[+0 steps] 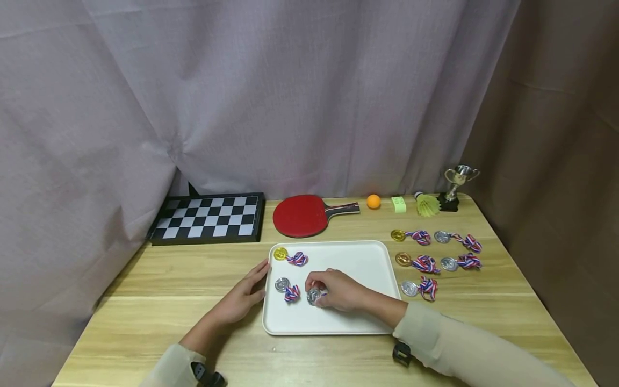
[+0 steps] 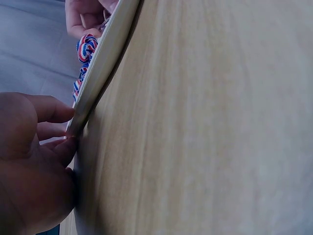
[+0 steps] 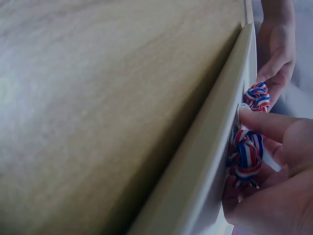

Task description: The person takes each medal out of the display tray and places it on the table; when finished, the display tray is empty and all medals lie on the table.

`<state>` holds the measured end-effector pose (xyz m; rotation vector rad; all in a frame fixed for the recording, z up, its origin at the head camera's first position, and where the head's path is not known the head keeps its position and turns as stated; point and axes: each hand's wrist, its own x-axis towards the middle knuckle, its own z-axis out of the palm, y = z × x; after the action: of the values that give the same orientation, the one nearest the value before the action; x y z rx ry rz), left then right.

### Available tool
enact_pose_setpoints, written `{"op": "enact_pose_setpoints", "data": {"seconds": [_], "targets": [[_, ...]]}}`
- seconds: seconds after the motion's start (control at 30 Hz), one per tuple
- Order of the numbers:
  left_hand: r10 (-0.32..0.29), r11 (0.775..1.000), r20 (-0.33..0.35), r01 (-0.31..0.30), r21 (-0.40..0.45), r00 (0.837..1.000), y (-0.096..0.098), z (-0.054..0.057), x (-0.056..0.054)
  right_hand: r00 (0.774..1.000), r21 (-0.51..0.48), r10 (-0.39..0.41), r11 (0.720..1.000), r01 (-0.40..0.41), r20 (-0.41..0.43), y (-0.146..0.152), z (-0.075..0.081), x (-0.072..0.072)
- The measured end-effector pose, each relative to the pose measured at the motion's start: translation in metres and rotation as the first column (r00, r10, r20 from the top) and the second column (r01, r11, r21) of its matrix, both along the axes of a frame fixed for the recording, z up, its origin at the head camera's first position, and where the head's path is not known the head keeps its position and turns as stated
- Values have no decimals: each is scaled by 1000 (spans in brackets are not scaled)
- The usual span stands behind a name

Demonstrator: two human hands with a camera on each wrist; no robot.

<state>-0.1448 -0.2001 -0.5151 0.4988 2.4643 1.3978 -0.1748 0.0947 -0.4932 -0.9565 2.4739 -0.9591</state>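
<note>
A white tray (image 1: pixel 345 259) lies on the wooden table. My right hand (image 1: pixel 342 291) is over it, thumb and fingers pinching a silver medal (image 1: pixel 313 296) at the tray's middle. In the right wrist view, that medal's bundled red, white and blue ribbon (image 3: pixel 247 154) sits under the palm. To the left on the tray are a silver medal (image 1: pixel 282 285) and, above it, a gold medal (image 1: pixel 280 254), both with tied ribbons. My left hand (image 1: pixel 239 301) rests along the tray's left edge, its extended fingertips touching the rim (image 2: pixel 90 93) in the left wrist view.
Right of the tray lie a gold medal (image 1: pixel 398 235), a bronze medal (image 1: pixel 403 259) and several silver medals (image 1: pixel 409 288). Along the back are a chessboard (image 1: pixel 208 217), red paddle (image 1: pixel 300 216), orange ball (image 1: pixel 373 201), green block (image 1: pixel 398 204), yellow shuttlecock (image 1: pixel 427 205) and trophy cup (image 1: pixel 454 185).
</note>
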Motion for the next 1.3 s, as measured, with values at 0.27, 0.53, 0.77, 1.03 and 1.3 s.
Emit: {"op": "enact_pose_setpoints", "data": {"seconds": [0.27,0.53,0.77,1.03,1.3], "targets": [[-5,1000,-20,6,1,1000,0,-1,0,996,-79,-10,997,17,83,10,9,-2],[-11,1000,-29,12,8,1000,0,-2,-1,990,-118,-51,991,67,132,43,27,-2],[-9,1000,-15,9,15,1000,0,-2,0,976,-157,-122,976,151,181,89,39,2],[-3,1000,3,3,22,1000,0,0,0,958,-113,-239,959,259,161,157,48,7],[11,1000,38,-11,-1,999,0,1,0,926,-48,-352,931,361,133,232,48,7]]}}
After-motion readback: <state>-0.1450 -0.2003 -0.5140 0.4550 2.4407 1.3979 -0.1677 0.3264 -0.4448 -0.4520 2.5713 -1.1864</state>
